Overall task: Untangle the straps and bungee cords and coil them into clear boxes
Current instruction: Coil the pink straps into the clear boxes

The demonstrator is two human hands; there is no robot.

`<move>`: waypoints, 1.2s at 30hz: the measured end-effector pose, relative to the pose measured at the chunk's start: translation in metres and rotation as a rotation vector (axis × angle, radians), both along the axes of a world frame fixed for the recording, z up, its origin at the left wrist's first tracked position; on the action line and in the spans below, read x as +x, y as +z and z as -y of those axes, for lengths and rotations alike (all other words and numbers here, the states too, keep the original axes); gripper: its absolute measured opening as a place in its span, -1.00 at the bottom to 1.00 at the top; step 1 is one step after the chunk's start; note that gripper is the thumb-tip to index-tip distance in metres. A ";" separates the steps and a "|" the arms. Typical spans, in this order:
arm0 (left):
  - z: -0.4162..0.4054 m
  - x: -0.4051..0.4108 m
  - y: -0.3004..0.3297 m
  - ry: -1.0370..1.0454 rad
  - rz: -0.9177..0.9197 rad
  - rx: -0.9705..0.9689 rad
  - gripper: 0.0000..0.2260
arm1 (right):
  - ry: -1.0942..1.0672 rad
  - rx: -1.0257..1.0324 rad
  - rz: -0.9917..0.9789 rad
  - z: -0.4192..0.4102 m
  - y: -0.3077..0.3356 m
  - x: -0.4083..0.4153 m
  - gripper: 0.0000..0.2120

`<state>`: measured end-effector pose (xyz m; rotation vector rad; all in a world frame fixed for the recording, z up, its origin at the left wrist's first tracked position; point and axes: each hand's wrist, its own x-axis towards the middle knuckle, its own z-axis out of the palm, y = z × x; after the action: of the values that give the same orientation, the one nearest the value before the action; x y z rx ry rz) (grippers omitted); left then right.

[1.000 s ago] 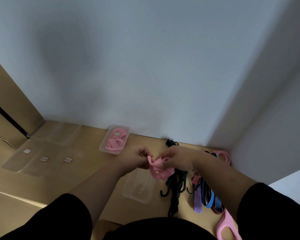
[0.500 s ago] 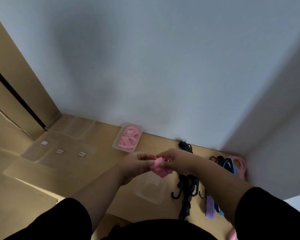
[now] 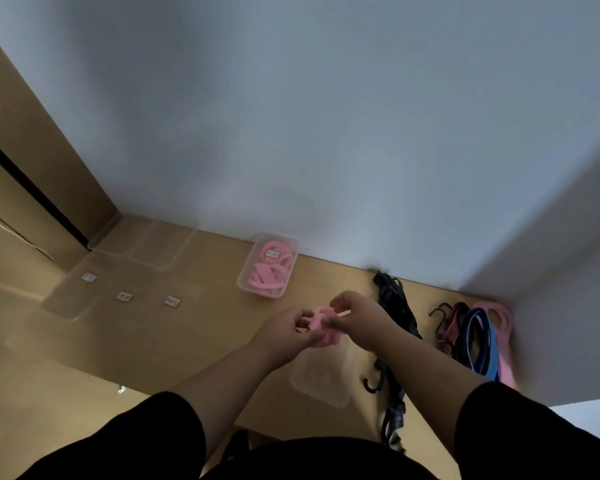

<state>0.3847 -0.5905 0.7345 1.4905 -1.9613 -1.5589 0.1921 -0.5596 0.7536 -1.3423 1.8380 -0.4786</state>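
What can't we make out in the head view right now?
- Pink strap: mostly hidden by the left hand and right hand; how far it is coiled is unclear.
- Empty clear box: far end hidden behind the hands, outline blurred.
- Labels on the flat lids: too small to read.
- Black bungee cords: crossed by the right forearm, lower end hidden by the black sleeve.

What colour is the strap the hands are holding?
Pink. The strap shows best in the head view.

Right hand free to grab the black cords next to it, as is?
Probably not yet. The right hand and left hand both pinch the pink strap. The black cords lie just beside it with nothing between, so the path is free once it lets go.
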 end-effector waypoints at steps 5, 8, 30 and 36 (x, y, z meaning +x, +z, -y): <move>0.007 -0.010 -0.009 -0.142 0.191 -0.143 -0.62 | -0.063 0.055 -0.002 -0.001 -0.021 0.008 -0.82; 0.011 -0.016 -0.017 -0.188 0.284 -0.215 -0.63 | -0.103 0.087 0.020 0.001 -0.031 0.009 -0.86; 0.031 -0.029 -0.053 -0.310 0.448 -0.432 -0.67 | -0.119 -0.188 -0.335 -0.004 -0.065 0.014 -0.73; 0.039 -0.035 -0.047 -0.312 0.393 -0.491 -0.57 | -0.114 -0.141 -0.319 -0.012 -0.057 0.003 -0.65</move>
<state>0.3493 -0.6291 0.6871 1.3966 -2.6551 -0.7996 0.1952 -0.5477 0.6968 -1.4805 2.1849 -0.4827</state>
